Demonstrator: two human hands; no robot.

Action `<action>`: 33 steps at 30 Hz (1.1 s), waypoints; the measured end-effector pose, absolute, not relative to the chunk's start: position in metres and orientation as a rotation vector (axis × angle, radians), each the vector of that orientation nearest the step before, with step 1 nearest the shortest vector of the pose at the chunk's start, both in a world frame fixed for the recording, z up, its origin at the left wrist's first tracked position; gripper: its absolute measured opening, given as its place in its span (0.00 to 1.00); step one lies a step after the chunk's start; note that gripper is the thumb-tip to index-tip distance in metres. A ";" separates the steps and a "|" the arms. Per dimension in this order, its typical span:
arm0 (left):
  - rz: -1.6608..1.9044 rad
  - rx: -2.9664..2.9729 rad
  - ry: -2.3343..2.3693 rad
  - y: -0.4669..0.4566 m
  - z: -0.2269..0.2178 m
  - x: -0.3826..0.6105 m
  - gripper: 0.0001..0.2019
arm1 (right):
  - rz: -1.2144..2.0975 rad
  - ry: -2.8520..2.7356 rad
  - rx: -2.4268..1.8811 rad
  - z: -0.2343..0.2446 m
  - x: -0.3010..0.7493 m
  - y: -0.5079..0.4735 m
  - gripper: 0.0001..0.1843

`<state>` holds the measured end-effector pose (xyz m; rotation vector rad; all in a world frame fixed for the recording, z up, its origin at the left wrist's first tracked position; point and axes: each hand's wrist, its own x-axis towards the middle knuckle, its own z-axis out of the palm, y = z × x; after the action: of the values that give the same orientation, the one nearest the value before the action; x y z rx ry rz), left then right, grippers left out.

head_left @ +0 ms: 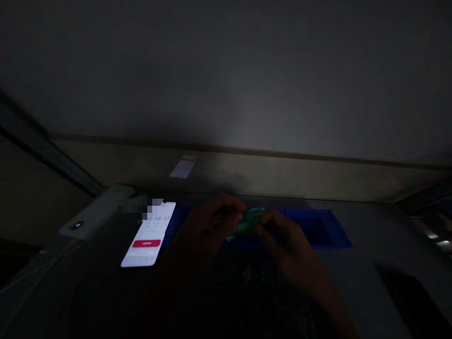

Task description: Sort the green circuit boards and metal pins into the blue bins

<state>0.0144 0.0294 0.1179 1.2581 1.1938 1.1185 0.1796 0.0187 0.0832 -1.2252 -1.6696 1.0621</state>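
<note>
Between my two hands is a small green, shiny piece (249, 221) that looks like a plastic packet; the dark hides its exact kind. My left hand (215, 223) pinches its left end between thumb and fingers. At its right end, my right hand (284, 235) grips it with thumb and forefinger. Both hands are above a blue tray (339, 230), whose right part shows beyond my right hand. Below the hands lies a dark heap with faint glints (254, 282), too dim to make out.
A lit phone (150, 235) showing a running time lies left of my left hand. Farther left is a white power strip (95, 212) with a cable. A dark flat object (413, 296) lies at the lower right. A wall (226, 94) rises behind the table.
</note>
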 end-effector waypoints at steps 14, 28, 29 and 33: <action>1.316 1.704 1.098 0.002 0.133 0.009 0.31 | 0.972 -1.648 -0.862 0.108 0.164 -0.004 0.09; 1.019 1.691 1.106 -0.023 0.035 0.016 0.14 | 0.743 -1.740 -1.030 0.021 0.191 -0.022 0.09; 1.004 1.695 1.107 -0.023 0.026 0.014 0.14 | 0.710 -1.730 -1.060 0.014 0.192 -0.025 0.09; 1.163 1.579 1.136 -0.022 0.002 0.006 0.14 | 0.602 -1.733 -1.132 -0.003 0.194 -0.040 0.09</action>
<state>0.0064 -0.0225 0.0024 1.5791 1.1361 1.1633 0.1935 -0.0398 -0.0025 -1.1319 -1.7332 0.6016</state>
